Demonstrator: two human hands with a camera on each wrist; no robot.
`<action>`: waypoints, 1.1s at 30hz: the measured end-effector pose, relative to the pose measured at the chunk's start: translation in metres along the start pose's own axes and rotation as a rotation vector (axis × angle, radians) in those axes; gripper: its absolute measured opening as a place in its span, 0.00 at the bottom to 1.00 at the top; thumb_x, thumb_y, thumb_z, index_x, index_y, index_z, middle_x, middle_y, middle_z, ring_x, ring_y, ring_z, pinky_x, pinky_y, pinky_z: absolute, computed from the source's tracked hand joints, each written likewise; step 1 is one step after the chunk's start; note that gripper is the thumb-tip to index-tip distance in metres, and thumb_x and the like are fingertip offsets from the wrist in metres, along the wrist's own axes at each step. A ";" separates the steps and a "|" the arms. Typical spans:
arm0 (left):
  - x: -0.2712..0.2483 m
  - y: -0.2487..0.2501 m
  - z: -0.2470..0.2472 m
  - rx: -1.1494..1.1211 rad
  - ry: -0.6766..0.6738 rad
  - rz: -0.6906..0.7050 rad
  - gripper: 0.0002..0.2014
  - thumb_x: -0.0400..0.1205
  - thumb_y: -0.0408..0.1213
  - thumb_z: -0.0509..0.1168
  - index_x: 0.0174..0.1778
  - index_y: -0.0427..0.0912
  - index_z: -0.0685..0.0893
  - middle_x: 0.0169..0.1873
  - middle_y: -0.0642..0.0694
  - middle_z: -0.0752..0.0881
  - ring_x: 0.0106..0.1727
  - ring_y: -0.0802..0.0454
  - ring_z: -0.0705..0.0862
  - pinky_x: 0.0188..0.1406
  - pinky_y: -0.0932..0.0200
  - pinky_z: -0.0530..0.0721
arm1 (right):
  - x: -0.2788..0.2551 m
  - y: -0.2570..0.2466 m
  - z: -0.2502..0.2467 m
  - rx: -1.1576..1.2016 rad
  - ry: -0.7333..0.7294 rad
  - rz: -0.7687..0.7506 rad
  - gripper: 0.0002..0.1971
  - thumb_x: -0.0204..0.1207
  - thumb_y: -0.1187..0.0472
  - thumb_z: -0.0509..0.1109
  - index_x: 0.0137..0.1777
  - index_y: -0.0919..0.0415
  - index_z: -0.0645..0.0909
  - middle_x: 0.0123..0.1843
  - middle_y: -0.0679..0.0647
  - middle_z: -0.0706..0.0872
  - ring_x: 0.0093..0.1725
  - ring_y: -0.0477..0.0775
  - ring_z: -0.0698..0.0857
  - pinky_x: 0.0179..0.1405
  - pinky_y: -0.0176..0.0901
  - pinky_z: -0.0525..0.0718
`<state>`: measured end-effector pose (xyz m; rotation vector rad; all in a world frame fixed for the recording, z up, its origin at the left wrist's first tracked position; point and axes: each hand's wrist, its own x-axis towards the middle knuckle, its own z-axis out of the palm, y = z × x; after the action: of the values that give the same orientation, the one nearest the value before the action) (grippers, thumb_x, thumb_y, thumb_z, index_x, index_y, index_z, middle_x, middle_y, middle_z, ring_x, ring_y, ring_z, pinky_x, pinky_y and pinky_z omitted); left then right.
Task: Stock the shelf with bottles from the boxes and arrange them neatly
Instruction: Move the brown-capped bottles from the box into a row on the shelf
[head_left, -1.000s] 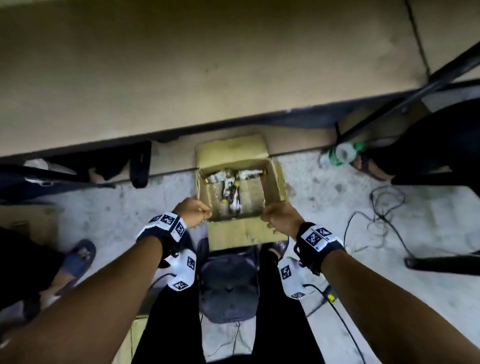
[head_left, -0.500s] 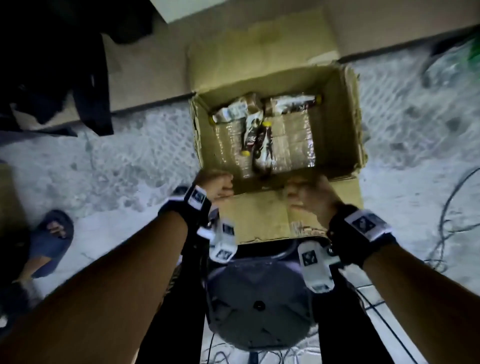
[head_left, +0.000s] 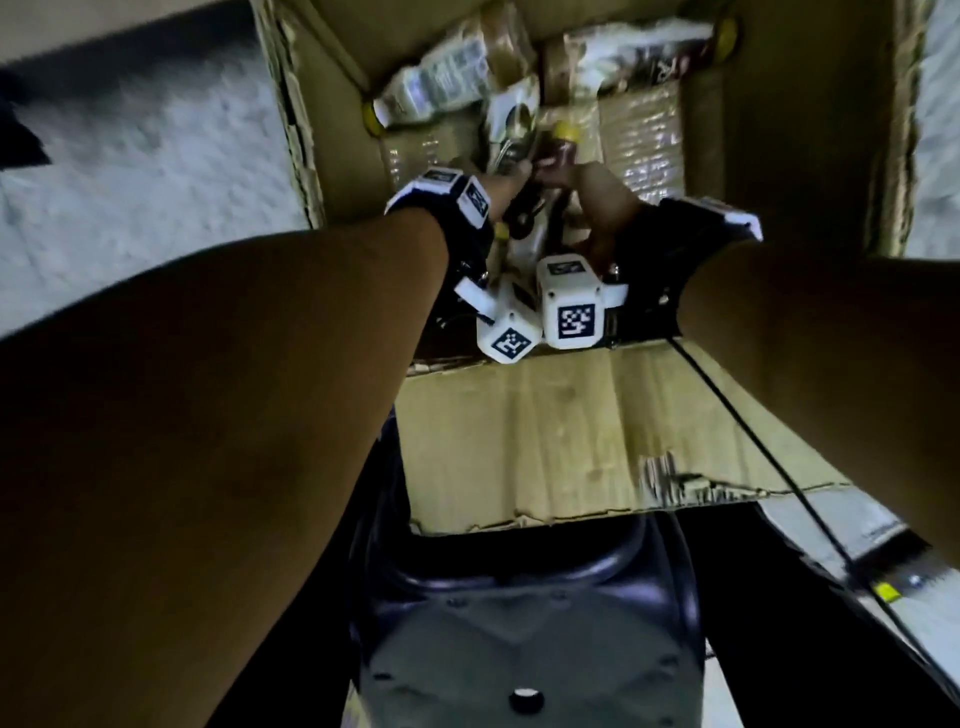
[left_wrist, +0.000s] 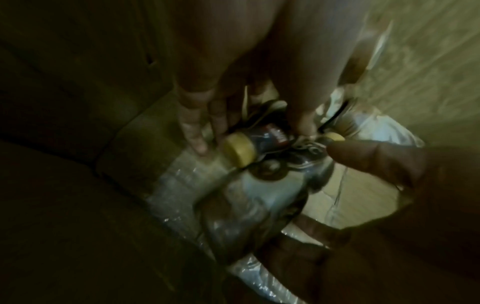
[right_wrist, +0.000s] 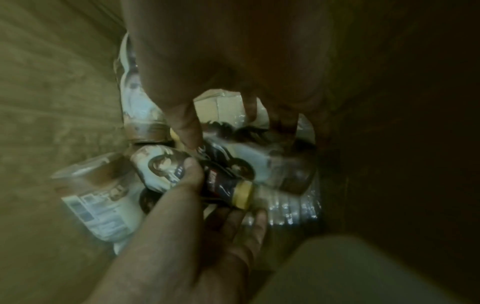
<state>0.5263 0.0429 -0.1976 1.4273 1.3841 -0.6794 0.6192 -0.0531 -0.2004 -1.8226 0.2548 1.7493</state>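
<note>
An open cardboard box stands on the floor with several bottles lying in it. Both my hands are down inside it, at the two middle bottles. My left hand grips a dark-labelled bottle near its neck, and the bottle's yellow cap points back at my wrist. My right hand curls thumb and fingers around the neighbouring white-labelled bottle, whose cap points away. In the right wrist view my left hand holds its bottle. Shelf not in view.
Two more bottles lie across the box's far end on clear plastic wrap. The near flap hangs toward me over a black stool. A thin cable crosses the flap. Grey floor lies to the left.
My hands left the box's near edge and reached down inside to the two middle bottles. The head camera dropped much closer to the box.
</note>
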 end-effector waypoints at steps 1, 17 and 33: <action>0.002 -0.002 0.001 -0.028 0.006 0.012 0.31 0.84 0.56 0.58 0.76 0.37 0.71 0.71 0.40 0.77 0.45 0.54 0.73 0.31 0.64 0.69 | -0.003 -0.001 0.003 -0.002 -0.018 0.007 0.11 0.79 0.55 0.65 0.37 0.58 0.81 0.36 0.58 0.81 0.36 0.58 0.78 0.35 0.44 0.75; -0.140 -0.017 -0.052 0.088 0.212 0.084 0.28 0.66 0.47 0.81 0.60 0.40 0.83 0.51 0.46 0.84 0.52 0.46 0.84 0.47 0.59 0.82 | -0.149 -0.003 -0.019 0.218 0.034 0.148 0.09 0.76 0.54 0.73 0.46 0.61 0.82 0.43 0.63 0.85 0.39 0.59 0.86 0.41 0.53 0.90; -0.426 0.039 -0.131 -0.305 0.286 0.309 0.23 0.61 0.37 0.83 0.53 0.45 0.89 0.46 0.52 0.90 0.47 0.57 0.87 0.48 0.73 0.82 | -0.440 -0.031 -0.050 -0.083 0.248 -0.144 0.11 0.63 0.62 0.82 0.44 0.59 0.87 0.37 0.55 0.90 0.39 0.58 0.87 0.43 0.53 0.87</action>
<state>0.4522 -0.0001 0.2412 1.4831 1.3712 -0.0610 0.6267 -0.1692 0.2275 -2.0658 0.1456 1.4554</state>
